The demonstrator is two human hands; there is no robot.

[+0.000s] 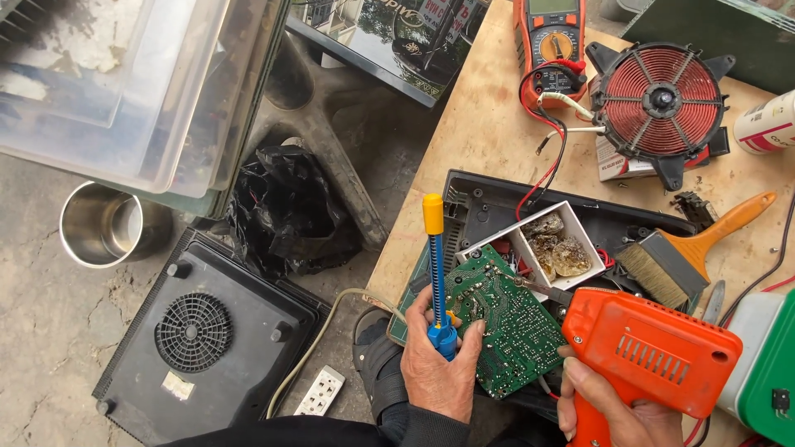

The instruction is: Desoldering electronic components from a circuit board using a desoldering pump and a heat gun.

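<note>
My left hand point(437, 364) grips a blue desoldering pump point(436, 273) with a yellow plunger top, held upright, and also steadies a green circuit board point(505, 319) at its left edge. My right hand point(613, 410) grips an orange soldering gun point(650, 352), its metal tip resting on the board's upper right. The board lies over an open black cooker casing point(497, 203). A small white box of amber rosin chunks point(559, 244) sits just behind the board.
On the wooden bench point(489, 124) lie a brush with an orange handle point(691, 248), a red copper coil disc point(660, 99), an orange multimeter point(551, 41) and a white can point(766, 124). On the floor: an upturned black cooker point(207, 339), power strip point(321, 391), steel pot point(103, 223), black bag point(286, 207).
</note>
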